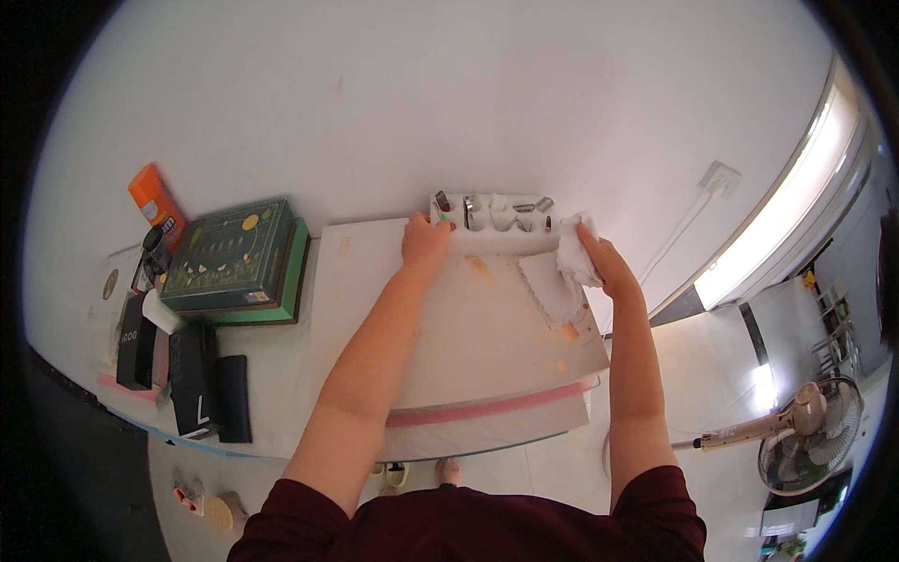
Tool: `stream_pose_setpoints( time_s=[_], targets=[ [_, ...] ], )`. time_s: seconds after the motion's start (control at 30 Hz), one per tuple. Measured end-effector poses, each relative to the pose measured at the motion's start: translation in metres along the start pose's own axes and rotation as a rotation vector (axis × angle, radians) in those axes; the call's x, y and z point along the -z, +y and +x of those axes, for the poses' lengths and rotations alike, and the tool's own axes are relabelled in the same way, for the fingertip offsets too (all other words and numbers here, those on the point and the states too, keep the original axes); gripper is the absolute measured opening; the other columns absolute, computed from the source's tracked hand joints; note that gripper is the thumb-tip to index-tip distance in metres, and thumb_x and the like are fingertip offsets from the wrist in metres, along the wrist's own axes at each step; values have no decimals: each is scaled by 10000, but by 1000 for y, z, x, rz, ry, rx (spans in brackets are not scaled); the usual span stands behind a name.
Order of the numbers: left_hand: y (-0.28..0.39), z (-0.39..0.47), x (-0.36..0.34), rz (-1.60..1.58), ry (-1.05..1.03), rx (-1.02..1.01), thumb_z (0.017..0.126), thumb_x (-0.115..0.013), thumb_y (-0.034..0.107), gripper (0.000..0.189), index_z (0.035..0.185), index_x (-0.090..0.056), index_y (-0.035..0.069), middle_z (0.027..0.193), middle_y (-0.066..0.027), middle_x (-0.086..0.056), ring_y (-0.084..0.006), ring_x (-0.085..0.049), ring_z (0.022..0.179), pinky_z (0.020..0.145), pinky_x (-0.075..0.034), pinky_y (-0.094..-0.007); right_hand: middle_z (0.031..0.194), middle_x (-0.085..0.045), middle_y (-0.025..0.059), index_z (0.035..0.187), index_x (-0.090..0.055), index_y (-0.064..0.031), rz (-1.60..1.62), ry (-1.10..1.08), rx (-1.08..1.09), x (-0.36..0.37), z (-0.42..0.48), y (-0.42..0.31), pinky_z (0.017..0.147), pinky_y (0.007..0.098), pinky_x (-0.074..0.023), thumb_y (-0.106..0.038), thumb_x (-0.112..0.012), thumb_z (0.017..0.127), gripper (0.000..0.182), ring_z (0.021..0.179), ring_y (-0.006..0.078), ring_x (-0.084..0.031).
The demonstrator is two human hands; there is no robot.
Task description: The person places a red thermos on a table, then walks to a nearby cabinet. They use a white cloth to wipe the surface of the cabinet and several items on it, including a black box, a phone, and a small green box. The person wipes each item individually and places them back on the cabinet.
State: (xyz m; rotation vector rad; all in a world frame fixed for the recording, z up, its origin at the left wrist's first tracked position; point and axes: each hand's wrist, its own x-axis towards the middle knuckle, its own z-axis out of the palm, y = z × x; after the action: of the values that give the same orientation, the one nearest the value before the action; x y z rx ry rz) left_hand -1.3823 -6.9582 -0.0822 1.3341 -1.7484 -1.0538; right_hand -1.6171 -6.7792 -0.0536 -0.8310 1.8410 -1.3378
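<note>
A white compartment organizer [502, 244] holding small metal and dark items stands against the wall, on a white cabinet top [435, 316]. At its left end, my left hand [424, 242] grips the front corner, with the fingers partly hidden behind the rim. My right hand [608, 265] is closed around a crumpled white cloth [577, 256] beside the organizer's right end. Part of the cloth hangs down and lies spread on the surface, its edge scalloped. Whether the cloth touches the organizer is hard to tell. Orange-brown stains [562, 365] mark the surface around it.
To the left, dark green and light green boxes [228, 256] lie stacked near an orange spray can [156, 200] and black boxes [193, 383]. A wall socket with a plugged-in white cord [720, 179] is at right. A standing fan [808, 435] occupies the floor.
</note>
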Motion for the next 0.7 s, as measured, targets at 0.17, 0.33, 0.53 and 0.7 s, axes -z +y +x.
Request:
stream_pose_setpoints(
  time_s=[0.17,0.33,0.53,0.7],
  targets=[
    [-18,-18,51,35,-118,46,679,-652,276,472,989,-458,-23,918,-195,-560,-317,-551,877,743,-433,-382,971,-585,134,1103,-506,90,-116,-107,37,-25,-54,-8,771,292,-445,-498,-472,841,645,860,185,-556],
    [-51,-47,113,25,-99,16,677,-630,226,359,883,-473,-23,786,-158,-547,-251,-517,745,667,-418,-345,938,-596,93,1072,-541,27,-99,-300,-58,-55,-104,-10,733,295,-459,-470,-513,835,551,822,166,-567],
    [-68,-86,162,36,-48,-45,684,-593,198,294,837,-480,-27,770,-140,-536,-225,-498,711,651,-407,-334,895,-594,101,1101,-489,-9,-188,-74,177,-68,-104,-4,679,290,-470,-425,-554,823,505,791,170,-571],
    [-72,-100,172,-13,-14,-89,696,-571,189,278,834,-487,-38,766,-149,-548,-236,-514,705,659,-411,-334,930,-602,138,1120,-480,-22,-638,226,147,-67,-65,2,760,349,-446,-444,-532,816,522,852,254,-578]
  ],
)
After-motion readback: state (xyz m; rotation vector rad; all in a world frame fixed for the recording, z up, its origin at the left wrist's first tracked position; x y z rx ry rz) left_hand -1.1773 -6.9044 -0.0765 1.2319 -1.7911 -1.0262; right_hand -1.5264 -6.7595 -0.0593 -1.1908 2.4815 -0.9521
